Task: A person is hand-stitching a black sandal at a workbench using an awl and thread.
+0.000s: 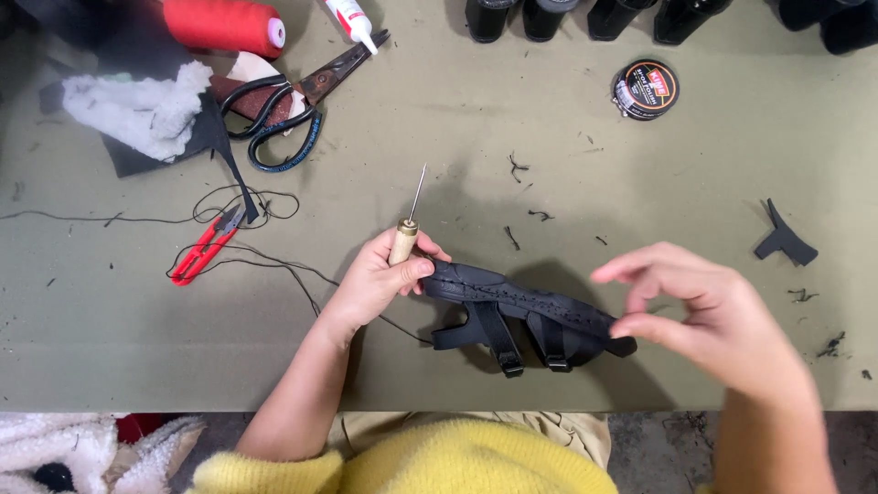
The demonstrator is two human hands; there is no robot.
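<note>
My left hand grips a wooden-handled awl with its metal point aimed away from me, and it also pins the near end of a black strapped sandal that lies sole-up on the olive table. My right hand hovers at the sandal's other end, thumb and forefinger pinched close together; whether they hold a thread I cannot tell. A thin black thread trails from under my left hand towards the left.
Red thread snips lie left of my left hand. Black scissors, a red thread spool, a glue tube and white wadding sit far left. A round polish tin, dark bottles and a black leather scrap are right.
</note>
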